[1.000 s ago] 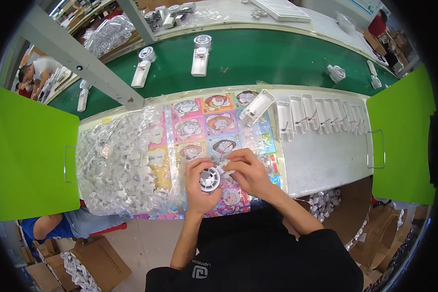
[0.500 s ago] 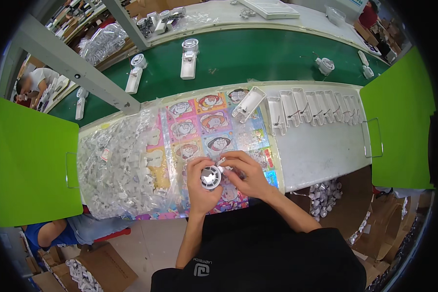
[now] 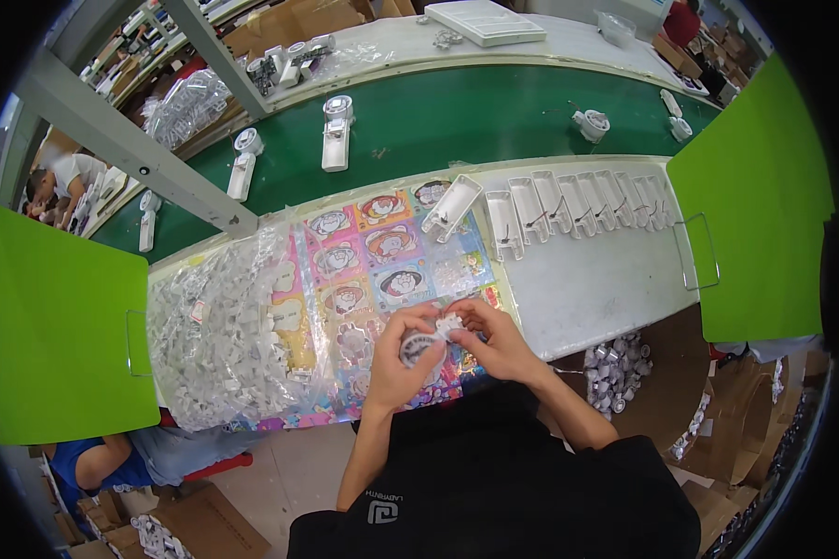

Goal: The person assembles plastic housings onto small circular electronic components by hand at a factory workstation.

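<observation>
In my left hand [image 3: 399,365], fingers and thumb curl around a round white plastic housing [image 3: 419,348] with a slotted, greyish face, somewhat blurred. Against its upper right side sits a small white plastic piece [image 3: 448,325], pinched by the fingertips of my right hand [image 3: 496,343]. Whether the two pieces are joined cannot be made out. Both hands are above a colourful cartoon-printed mat [image 3: 403,282] near the bench's front edge. Beyond them, a long white open casing [image 3: 452,209] lies slanted on the mat.
On the left lies a clear plastic bag [image 3: 219,335] of small white parts. White casings with wires [image 3: 531,219] stand in a row at right. Green panels [image 3: 61,321] flank the bench. A green conveyor [image 3: 438,116] carries white assemblies; a carton [image 3: 657,391] of round parts stands below right.
The round housing has tilted, its face turning away, and the small white piece shows more clearly at my right fingertips. The whole view has shifted slightly.
</observation>
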Demonstrator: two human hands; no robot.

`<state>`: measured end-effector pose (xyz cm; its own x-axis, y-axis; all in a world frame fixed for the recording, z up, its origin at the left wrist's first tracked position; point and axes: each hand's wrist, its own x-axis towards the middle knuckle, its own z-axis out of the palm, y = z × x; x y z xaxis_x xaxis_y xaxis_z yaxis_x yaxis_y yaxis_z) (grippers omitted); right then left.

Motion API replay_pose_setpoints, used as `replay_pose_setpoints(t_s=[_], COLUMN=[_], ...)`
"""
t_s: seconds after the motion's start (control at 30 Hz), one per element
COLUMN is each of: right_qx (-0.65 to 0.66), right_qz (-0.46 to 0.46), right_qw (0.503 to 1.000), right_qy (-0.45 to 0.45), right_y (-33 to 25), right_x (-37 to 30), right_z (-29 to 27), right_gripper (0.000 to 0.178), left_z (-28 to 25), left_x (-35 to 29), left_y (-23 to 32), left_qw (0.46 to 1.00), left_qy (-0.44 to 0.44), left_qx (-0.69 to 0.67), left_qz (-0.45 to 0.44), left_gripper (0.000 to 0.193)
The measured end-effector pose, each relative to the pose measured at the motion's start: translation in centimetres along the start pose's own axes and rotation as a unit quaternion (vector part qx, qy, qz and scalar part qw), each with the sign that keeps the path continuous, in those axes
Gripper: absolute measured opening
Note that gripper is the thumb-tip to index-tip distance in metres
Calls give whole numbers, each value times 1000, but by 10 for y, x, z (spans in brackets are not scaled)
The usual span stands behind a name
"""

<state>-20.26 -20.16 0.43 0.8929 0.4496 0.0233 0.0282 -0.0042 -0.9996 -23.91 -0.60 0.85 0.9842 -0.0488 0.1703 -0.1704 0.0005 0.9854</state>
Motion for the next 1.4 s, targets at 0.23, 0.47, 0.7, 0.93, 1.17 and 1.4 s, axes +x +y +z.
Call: replay_pose_setpoints(t_s=[0.23, 0.47, 0.7, 0.93, 1.17, 1.4], right_qx=[-28, 162, 205, 102, -419, -504], right_qz=[-44, 38, 4, 78, -146, -57], right_qw=[997, 985, 965, 983, 870, 841], right_qy=[58, 52, 164, 128, 214, 187], right_y=[-8, -1, -12, -20, -25, -43], right_x=[-5, -4, -6, -12, -5, -53], right_z=[-1, -4, -13, -71, -59, -31], right_gripper=[35, 25, 21, 20, 23, 52], left_z=[15, 33, 48, 42, 39, 39], left_x=[4, 9, 40, 106, 133, 116], left_y=[-17, -26, -16, -13, -38, 7], left_qw=[999, 982, 980, 944, 889, 912], left_qy=[17, 85, 43, 130, 81, 0], left_qx=[-19, -164, -191, 268, 428, 398], left_qz=[-29, -34, -46, 140, 140, 102], left_gripper=[23, 10, 7, 53, 76, 61])
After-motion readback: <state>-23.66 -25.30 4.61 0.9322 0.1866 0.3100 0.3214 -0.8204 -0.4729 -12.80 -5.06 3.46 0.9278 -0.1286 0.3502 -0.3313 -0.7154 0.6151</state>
